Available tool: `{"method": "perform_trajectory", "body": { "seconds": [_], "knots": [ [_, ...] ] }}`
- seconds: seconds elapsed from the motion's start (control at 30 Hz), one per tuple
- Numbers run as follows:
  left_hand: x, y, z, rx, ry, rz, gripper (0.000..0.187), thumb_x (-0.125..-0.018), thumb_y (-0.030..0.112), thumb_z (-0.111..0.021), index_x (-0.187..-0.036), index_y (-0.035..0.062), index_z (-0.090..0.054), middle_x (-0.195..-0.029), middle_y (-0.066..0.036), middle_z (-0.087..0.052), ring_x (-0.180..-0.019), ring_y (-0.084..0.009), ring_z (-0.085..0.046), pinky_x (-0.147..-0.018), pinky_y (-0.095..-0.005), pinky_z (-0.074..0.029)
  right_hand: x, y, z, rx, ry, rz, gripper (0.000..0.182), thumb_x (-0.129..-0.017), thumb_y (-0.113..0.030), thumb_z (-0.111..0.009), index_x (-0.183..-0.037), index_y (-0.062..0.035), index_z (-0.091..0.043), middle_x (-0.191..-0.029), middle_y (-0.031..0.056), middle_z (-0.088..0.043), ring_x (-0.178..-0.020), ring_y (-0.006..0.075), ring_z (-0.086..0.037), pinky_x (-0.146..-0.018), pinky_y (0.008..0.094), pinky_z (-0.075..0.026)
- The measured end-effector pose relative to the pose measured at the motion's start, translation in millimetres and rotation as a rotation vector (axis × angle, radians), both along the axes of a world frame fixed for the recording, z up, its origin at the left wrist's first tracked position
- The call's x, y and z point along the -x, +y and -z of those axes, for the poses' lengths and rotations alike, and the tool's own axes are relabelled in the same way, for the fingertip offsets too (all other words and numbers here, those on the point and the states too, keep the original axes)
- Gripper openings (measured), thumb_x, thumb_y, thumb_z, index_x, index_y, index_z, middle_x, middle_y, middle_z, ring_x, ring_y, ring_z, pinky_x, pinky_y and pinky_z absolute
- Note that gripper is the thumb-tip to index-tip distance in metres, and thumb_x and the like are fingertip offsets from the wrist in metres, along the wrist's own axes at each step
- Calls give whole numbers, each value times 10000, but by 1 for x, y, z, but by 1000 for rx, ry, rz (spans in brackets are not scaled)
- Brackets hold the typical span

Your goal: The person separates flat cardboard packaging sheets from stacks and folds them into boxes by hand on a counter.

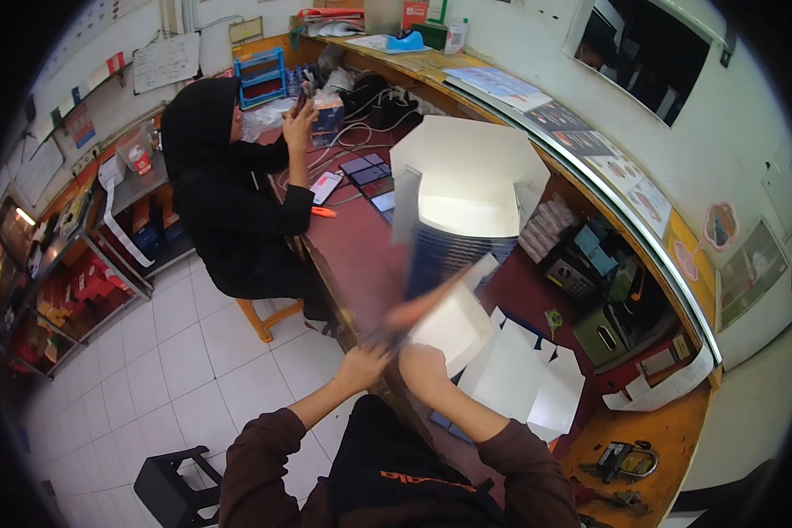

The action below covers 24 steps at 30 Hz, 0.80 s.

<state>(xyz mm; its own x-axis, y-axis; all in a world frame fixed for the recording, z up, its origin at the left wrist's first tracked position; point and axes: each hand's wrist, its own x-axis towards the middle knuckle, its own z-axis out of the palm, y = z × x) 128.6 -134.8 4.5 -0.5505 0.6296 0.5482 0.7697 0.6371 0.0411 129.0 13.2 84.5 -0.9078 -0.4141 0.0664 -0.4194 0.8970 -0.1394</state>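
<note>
Both hands low at the counter edge. Left hand grip closed on a thin orange-handled tool (blurred, can't tell what kind) — it slants up toward the white box. Right hand sits against a flat white sheet; grip state — cannot tell. More white sheets lie just right. Co-worker in black sits well apart.

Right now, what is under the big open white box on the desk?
The open white box sits atop a stack of dark flat pieces. The stack's bottom is hidden behind the white card at the person's right hand, so what the stack rests on cannot be seen.
</note>
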Motion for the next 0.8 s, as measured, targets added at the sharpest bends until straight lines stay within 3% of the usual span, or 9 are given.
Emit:
{"method": "perform_trajectory", "body": {
  "seconds": [0.07, 0.23, 0.3, 0.37, 0.4, 0.47, 0.53, 0.6, 0.8],
  "knots": [
    [3, -6, -1, -23, 103, -152, 326, -687, 147, -560, -1003, 71, -579, -965, -91, -577, -609, -220, -578, -538, -329, -483, 0, -7, -7, -48, -29, 62, 98, -775, -102, -505, -784, -28, -568, -705, 138, -636, -661, 279, -649, -529, 381, -509],
    [-10, 4, 12, 57, -160, -331, 363, -779, 145, -495, -1128, 49, -519, -1080, -90, -531, -644, -224, -603, -518, -309, -496, 22, -3, 1, -65, -80, -89, 162, -819, -127, -480, -808, -5, -586, -743, 170, -638, -716, 300, -652, -601, 394, -514],
    [-13, 5, 13, 106, -198, -362, 366, -777, 155, -525, -1128, 53, -516, -1078, -86, -532, -688, -214, -609, -533, -304, -499, 35, 15, -9, 7, -319, -278, 238, -838, -192, -497, -849, 1, -636, -785, 164, -631, -775, 341, -632, -688, 392, -502],
    [-21, 11, -1, -242, -141, -332, 406, -767, 203, -599, -1137, 62, -508, -1106, -85, -532, -822, -219, -606, -594, -304, -511, 46, 40, -2, 412, -712, -37, 280, -838, -256, -531, -888, -2, -635, -846, 177, -624, -842, 345, -604, -770, 401, -464],
    [-24, 13, -1, -364, -196, -300, 461, -756, 264, -655, -1146, 75, -496, -1193, -108, -494, -1041, -263, -539, -765, -347, -502, 47, 56, 1, 431, -413, 29, 276, -843, -267, -539, -889, -7, -619, -883, 180, -618, -865, 329, -594, -785, 392, -458],
    [-30, 17, -12, -460, -113, -176, 522, -743, 325, -677, -1162, 84, -480, -1267, -139, -434, -1182, -361, -426, -913, -419, -431, 50, 77, -18, 274, 215, 296, 281, -836, -287, -570, -911, -17, -597, -1001, 187, -594, -958, 325, -552, -852, 383, -423],
    [-26, 22, -22, -378, -85, -167, 582, -717, 390, -691, -1162, 86, -470, -1270, -148, -421, -1193, -412, -390, -949, -439, -400, 68, 100, -21, 210, 239, 426, 325, -839, -328, -562, -930, -17, -591, -1038, 189, -588, -965, 364, -555, -838, 417, -433],
    [-19, 26, -26, -295, -62, -153, 645, -691, 455, -705, -1162, 89, -460, -1273, -157, -408, -1204, -464, -354, -985, -459, -369, 83, 116, -10, 242, -76, 522, 374, -872, -351, -504, -918, 7, -603, -1005, 233, -597, -953, 388, -566, -819, 455, -438],
    [6, 27, 0, -389, -39, -62, 560, -619, 384, -791, -912, 60, -440, -1139, -149, -464, -1219, -482, -334, -944, -447, -419, 106, 128, 4, 102, -195, 325, 423, -919, -333, -408, -902, 28, -627, -841, 286, -603, -831, 424, -586, -787, 487, -443]
  ]
}}
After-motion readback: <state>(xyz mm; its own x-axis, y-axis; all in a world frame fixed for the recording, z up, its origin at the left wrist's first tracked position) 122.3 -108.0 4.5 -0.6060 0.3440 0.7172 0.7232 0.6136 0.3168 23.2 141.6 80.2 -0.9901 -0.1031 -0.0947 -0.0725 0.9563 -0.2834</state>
